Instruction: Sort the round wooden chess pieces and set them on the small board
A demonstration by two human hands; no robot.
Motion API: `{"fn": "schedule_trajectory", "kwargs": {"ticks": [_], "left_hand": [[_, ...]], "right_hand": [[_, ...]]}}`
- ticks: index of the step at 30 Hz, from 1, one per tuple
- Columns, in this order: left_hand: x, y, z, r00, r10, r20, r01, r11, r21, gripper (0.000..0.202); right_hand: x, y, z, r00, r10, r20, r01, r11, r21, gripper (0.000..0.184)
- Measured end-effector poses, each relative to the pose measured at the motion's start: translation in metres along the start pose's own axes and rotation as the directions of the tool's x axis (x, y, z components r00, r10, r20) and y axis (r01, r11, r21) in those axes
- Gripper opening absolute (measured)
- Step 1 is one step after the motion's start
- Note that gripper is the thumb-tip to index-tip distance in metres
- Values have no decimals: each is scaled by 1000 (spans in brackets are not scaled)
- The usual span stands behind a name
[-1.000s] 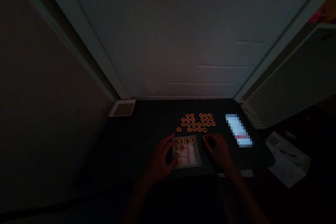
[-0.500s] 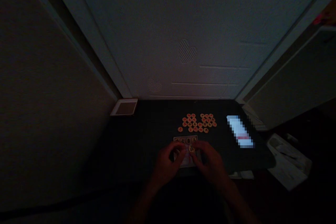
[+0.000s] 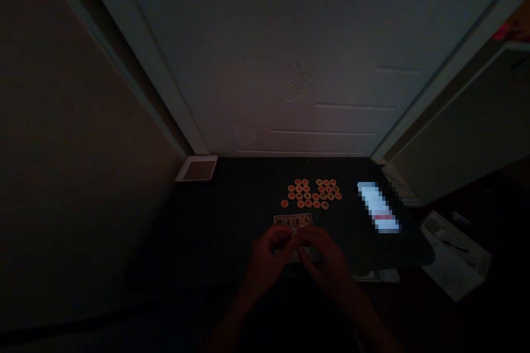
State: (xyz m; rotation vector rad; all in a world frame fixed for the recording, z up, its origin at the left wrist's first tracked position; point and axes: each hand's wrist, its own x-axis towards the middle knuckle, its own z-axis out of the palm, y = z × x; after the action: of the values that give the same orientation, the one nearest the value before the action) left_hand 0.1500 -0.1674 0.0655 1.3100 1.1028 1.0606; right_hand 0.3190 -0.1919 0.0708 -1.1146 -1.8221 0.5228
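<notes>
The scene is very dark. A small square box (image 3: 293,222) lies on a dark table (image 3: 232,209), with a row of round game discs along its far edge. My left hand (image 3: 267,262) and my right hand (image 3: 327,262) meet over the box's near part, fingers curled and pinched together, hiding most of it. A pale disc seems to sit between the fingertips, but I cannot make it out clearly. Beyond the box lies a cluster of several round orange discs (image 3: 312,194) in rows.
A blurred white object (image 3: 379,207) lies at the right of the table. A shallow white lid or tray (image 3: 197,169) sits at the back left corner. Pale packaging (image 3: 455,256) lies off the right edge. A white door panel (image 3: 298,55) rises behind.
My right hand came from the box's right side with a disc to over the box. Both hands have since drawn together and nearer me, covering more of the box.
</notes>
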Motion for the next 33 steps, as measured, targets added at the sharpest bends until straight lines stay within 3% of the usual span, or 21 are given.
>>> {"fn": "schedule_trajectory", "kwargs": {"ticks": [13, 21, 33], "left_hand": [[-2, 4, 1, 999, 0, 40, 0, 1000, -4, 21], [-1, 3, 0, 996, 17, 92, -24, 997, 75, 24], [-2, 1, 3, 995, -26, 99, 30, 999, -38, 23]], "right_hand": [[2, 2, -4, 971, 239, -25, -235, 966, 109, 9], [3, 4, -1, 912, 408, -40, -390, 895, 216, 21], [4, 10, -1, 855, 519, -2, -488, 805, 337, 32]]}}
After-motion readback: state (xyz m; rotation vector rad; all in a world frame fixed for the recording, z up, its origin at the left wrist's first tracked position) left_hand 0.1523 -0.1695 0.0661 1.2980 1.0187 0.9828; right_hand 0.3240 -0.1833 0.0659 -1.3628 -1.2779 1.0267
